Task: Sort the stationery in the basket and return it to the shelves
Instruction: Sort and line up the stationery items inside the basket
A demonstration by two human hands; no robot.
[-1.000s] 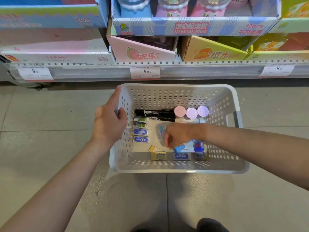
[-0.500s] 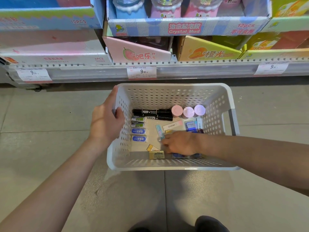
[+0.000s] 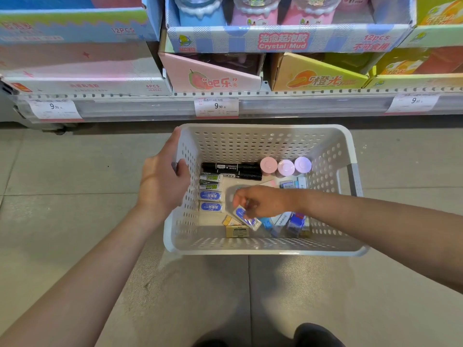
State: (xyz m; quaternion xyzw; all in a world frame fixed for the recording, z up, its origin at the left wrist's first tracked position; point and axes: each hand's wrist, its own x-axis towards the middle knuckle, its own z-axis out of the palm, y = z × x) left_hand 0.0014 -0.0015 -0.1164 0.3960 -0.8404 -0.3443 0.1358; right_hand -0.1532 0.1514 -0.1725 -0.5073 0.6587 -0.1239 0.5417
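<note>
Sorting's underway: left hand [image 3: 162, 181] grips the white basket [image 3: 265, 136] by its side wall, right hand [image 3: 260, 201] pinches a blue-label eraser [image 3: 246, 217] low inside it. Next, I'd guess, lift it clear and find its shelf.

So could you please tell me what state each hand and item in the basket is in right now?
Left hand: grips basket handle.
Right hand: pinches blue eraser, lifted, tilted.
Markers: lying flat at the far wall.
Three round tubs: upright, lids on.
Eraser row: flat by the left wall.
</note>
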